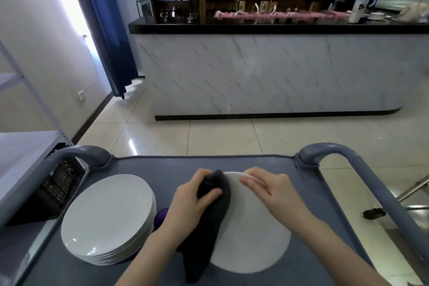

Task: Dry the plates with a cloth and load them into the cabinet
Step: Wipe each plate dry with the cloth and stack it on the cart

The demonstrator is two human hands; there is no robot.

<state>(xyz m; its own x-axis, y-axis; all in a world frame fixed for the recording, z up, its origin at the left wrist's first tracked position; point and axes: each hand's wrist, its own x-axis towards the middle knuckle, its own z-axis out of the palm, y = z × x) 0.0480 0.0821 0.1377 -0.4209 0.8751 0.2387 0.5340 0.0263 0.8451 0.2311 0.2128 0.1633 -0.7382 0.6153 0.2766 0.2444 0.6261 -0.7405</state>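
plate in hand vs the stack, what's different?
The plate is single; the stack is several plates piled. The right hand pinches the plate's far rim and the left hand holds a dark cloth across it; no hand touches the stack. The plate is centre, the stack to its left. Both are white and round.

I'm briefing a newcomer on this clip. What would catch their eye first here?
At the centre of the grey cart, the left hand grips a dark cloth against a white plate, whose far rim the right hand pinches. A stack of white plates sits on the cart's left side, and a marble-fronted counter spans the room beyond.
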